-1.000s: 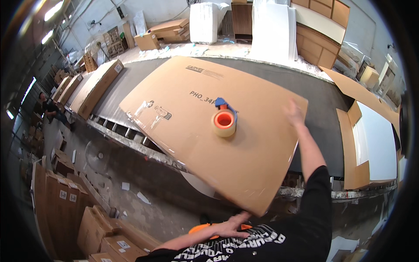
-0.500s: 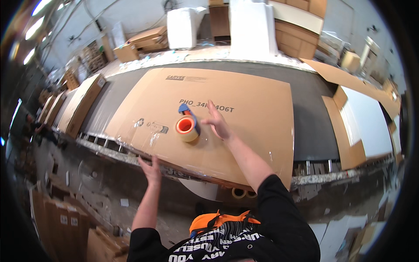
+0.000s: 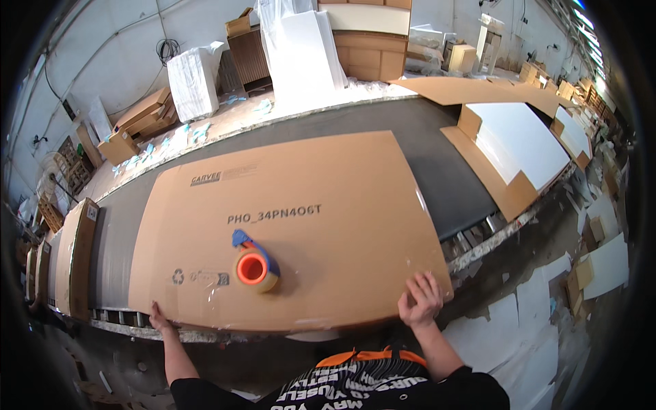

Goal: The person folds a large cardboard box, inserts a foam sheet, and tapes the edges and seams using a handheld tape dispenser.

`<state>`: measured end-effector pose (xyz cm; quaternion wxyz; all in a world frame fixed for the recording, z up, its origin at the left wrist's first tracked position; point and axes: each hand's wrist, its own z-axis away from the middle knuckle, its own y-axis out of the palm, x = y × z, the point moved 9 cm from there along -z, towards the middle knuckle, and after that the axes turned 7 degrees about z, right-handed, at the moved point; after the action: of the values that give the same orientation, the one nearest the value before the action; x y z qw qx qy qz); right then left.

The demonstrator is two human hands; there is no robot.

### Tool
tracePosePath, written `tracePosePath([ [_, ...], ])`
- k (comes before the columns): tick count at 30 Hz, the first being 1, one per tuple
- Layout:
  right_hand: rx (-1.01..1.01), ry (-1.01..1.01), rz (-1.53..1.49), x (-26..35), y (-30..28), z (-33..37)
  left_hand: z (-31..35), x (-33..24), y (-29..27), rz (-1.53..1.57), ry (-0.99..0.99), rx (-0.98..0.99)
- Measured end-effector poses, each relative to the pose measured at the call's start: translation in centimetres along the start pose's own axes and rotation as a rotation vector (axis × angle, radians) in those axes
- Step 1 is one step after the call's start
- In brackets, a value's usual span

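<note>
A large flat cardboard box (image 3: 342, 253) with dark printing lies on the grey conveyor belt (image 3: 444, 181) before me. My left hand (image 3: 160, 318) grips its near left corner, with part of the fingers hidden at the edge. At the near right corner, my right hand (image 3: 421, 301) is closed on the box edge, its fingers curled over the top. A blue tape dispenser (image 3: 240, 238) with an orange core and a roll of clear tan tape rests on top of the box, between my hands and touched by neither.
More boxes (image 3: 76, 256) stand on the belt at the left. At the right is an open carton (image 3: 502, 195) holding a white panel (image 3: 516, 140). Metal rollers (image 3: 493, 223) show along the near edge. White foam sheets (image 3: 311, 58) lean behind the belt; scraps litter the floor at right.
My right hand has moved from beside the tape dispenser to the box's near right corner. My left hand has closed on the near left corner. The view has turned right.
</note>
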<state>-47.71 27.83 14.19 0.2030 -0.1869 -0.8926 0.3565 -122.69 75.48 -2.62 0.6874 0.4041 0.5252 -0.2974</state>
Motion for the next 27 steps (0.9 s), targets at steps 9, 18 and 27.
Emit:
tracePosePath([
  [9, 0.076, -0.165, -0.099, -4.6, 5.9, -8.1, 13.1, -4.6, -1.4, -0.072, 0.111, 0.080],
  [18, 0.374, 0.162, -0.047, -22.9, 29.9, -35.6, 58.4, 2.0, 12.9, -0.594, -0.377, 0.559],
  [27, 0.633, 0.432, -1.353, 3.9, 29.9, -23.9, 54.3, -10.9, 17.0, -0.658, -0.372, 0.942],
])
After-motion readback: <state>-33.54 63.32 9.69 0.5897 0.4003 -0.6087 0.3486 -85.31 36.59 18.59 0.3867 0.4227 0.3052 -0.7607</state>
